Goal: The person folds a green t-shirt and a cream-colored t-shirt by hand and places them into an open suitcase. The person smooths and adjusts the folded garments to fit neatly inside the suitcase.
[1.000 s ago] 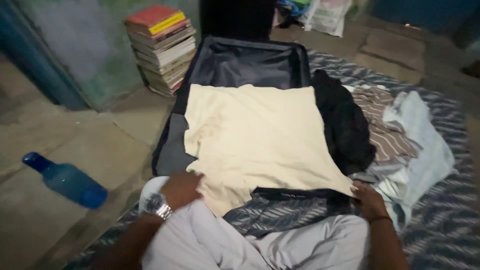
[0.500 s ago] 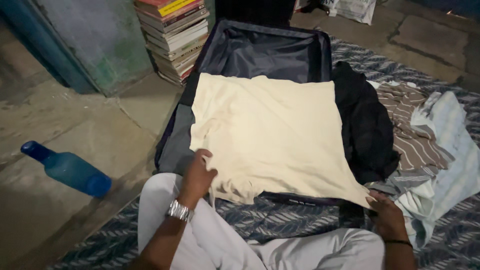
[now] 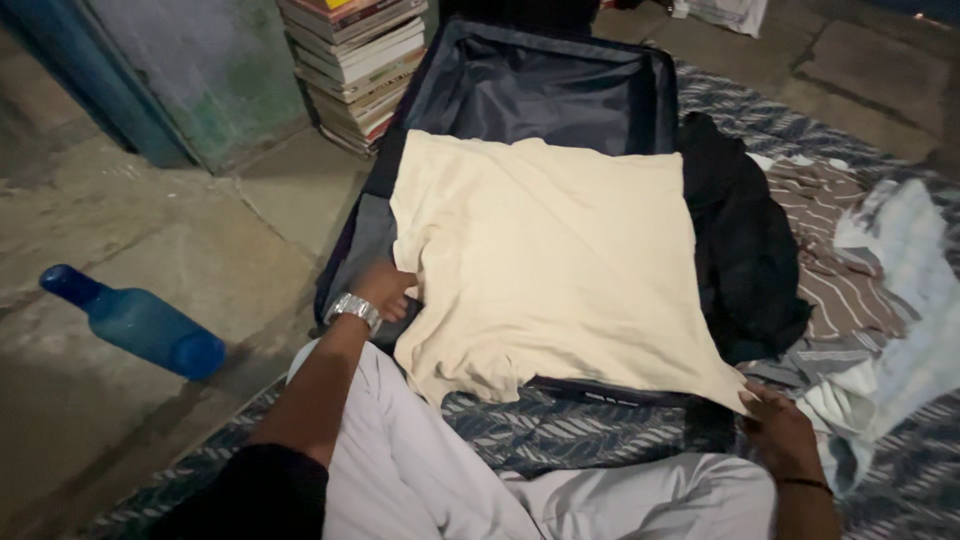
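The cream cotton garment (image 3: pixel 545 255) lies spread flat over the open dark soft-sided suitcase (image 3: pixel 540 90), and it covers most of the near half of it. My left hand (image 3: pixel 385 290) is at the left edge of the cream cloth, with the fingers going under the fabric, so I cannot tell if they are spread or closed. On this wrist I wear a silver metal watch (image 3: pixel 353 309). My right hand (image 3: pixel 780 425) is at the near right corner of the cloth and pinches that corner between the fingertips.

Just right of the cream garment a black crumpled garment (image 3: pixel 745 250) hangs over the right edge of the suitcase. Farther right lie a brown striped shirt (image 3: pixel 840 265) and a pale blue cloth (image 3: pixel 915 300), all on the blue patterned mat (image 3: pixel 560 435). My legs in light grey trousers (image 3: pixel 440 480) are near, between me and the suitcase. On the left, on the concrete floor (image 3: pixel 150 220), lies a blue plastic bottle (image 3: pixel 135 322) on its side. At the far left of the suitcase stands a stack of books (image 3: pixel 355 60) against the wall.
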